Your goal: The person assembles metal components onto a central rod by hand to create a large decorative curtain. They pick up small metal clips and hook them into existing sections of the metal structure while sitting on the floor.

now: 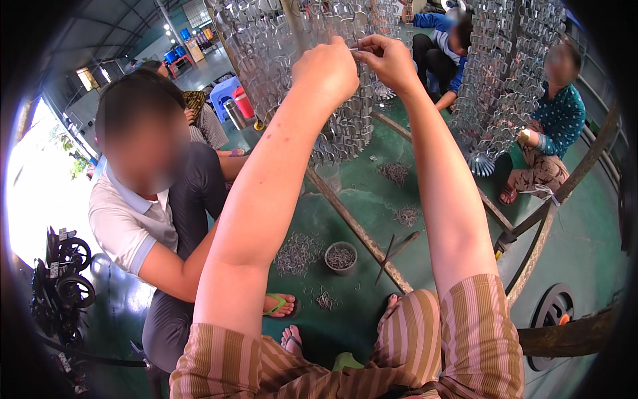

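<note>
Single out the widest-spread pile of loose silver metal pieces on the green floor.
The silver metal-piece pile just left of the round grey bucket; it spreads visibly wider than the others.

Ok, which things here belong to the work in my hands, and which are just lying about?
Likely part of it:
hanging metal strands
piles of metal bits
bucket of bits

Seemingly just lying about:
blue stool
red jug
steel flask

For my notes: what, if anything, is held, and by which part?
Right hand: a thin metal piece, apparently by its right end. Left hand: cannot tell.
</note>
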### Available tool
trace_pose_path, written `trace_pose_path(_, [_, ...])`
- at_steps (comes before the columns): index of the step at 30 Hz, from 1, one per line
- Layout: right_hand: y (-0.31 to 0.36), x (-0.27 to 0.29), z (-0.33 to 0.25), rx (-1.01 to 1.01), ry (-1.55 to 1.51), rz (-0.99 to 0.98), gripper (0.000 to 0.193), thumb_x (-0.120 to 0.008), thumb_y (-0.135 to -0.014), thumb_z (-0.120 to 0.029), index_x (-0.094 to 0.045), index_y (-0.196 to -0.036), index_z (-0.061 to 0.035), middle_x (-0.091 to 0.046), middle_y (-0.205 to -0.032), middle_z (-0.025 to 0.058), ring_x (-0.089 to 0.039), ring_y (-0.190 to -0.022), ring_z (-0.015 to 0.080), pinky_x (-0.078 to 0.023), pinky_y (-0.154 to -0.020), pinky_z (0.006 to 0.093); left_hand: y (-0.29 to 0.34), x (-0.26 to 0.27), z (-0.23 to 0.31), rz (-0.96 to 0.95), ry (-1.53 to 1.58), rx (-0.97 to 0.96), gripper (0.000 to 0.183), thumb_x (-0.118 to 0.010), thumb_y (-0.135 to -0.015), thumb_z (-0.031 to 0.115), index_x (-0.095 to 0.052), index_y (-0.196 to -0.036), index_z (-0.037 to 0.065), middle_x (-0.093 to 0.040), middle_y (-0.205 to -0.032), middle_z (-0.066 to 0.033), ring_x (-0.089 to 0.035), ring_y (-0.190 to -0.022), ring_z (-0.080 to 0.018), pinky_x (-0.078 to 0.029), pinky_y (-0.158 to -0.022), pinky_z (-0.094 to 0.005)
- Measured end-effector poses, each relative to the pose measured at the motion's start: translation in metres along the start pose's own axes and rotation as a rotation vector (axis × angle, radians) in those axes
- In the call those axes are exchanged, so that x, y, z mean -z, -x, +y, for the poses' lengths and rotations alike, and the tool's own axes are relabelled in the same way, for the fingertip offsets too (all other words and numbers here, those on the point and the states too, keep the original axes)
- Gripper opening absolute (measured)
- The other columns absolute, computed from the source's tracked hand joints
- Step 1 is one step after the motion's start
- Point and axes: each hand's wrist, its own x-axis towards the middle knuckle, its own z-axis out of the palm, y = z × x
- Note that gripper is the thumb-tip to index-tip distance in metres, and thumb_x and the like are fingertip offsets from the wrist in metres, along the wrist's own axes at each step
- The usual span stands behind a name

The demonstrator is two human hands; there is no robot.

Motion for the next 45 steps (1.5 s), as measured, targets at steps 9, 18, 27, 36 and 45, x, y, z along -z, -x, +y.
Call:
trace_pose_path(9, [0.007,-0.006,-0.024,-0.015,0.319,0.226,0.024,-0.073,-0.068,-0.017,-0.067,-0.088,-0.0039,-0.065,-0.077,0.0156,-0.064,-0.071,0.028,-0.049,-0.067,0.0338,0.006,0.009,-0.011,-0.056,0.039,-0.057,0.045,-0.056,-0.074,0.01,-0.046,-0.117,0.004,-0.061,-0.097,-0.0222,-0.06,-0.092,-0.0378,-0.048,-0.081,-0.0444])
trace_pose_path(18, [-0.025,0.022,-0.048,-0.022,0.132,0.076,0.037,-0.071,-0.068,-0.031,-0.067,-0.097,-0.0081,-0.063,-0.063,0.0072,-0.06,-0.059,0.0137,-0.047,-0.057,0.0281,0.003,0.017,-0.019,0.156,0.086,-0.203,0.053,-0.051,-0.073,0.009,-0.044,-0.126,0.01,-0.064,-0.073,-0.0201,-0.064,-0.072,-0.0305,-0.049,-0.077,-0.0392])
trace_pose_path(27, [-0.043,0.004,-0.043,0.098,0.214,-0.051,0.028,-0.074,-0.072,-0.021,-0.062,-0.088,-0.0018,-0.049,-0.059,-0.0013,-0.043,-0.056,0.0073,-0.035,-0.049,0.0244,-0.029,0.069,-0.019,0.196,-0.032,-0.044,0.04,-0.052,-0.078,0.012,-0.049,-0.118,0.009,-0.062,-0.099,-0.0188,-0.059,-0.095,-0.0341,-0.047,-0.081,-0.0433])
trace_pose_path(36, [-0.051,0.008,-0.03,0.005,0.159,0.031,0.027,-0.076,-0.064,-0.022,-0.063,-0.08,-0.0051,-0.06,-0.065,0.007,-0.059,-0.061,0.0182,-0.046,-0.058,0.0314,-0.042,0.071,-0.028,0.202,-0.023,-0.16,0.052,-0.047,-0.071,0.002,-0.044,-0.123,0.009,-0.062,-0.059,-0.0142,-0.062,-0.05,-0.0224,-0.052,-0.059,-0.0345])
trace_pose_path(45, [-0.038,0.003,-0.044,-0.002,0.178,0.032,0.025,-0.074,-0.068,-0.02,-0.065,-0.082,-0.0024,-0.063,-0.066,0.008,-0.059,-0.061,0.0155,-0.045,-0.057,0.0293,-0.035,0.078,-0.029,0.132,0.088,-0.169,0.055,-0.048,-0.072,0.005,-0.043,-0.127,0.011,-0.06,-0.056,-0.0121,-0.06,-0.047,-0.02,-0.052,-0.053,-0.0332])
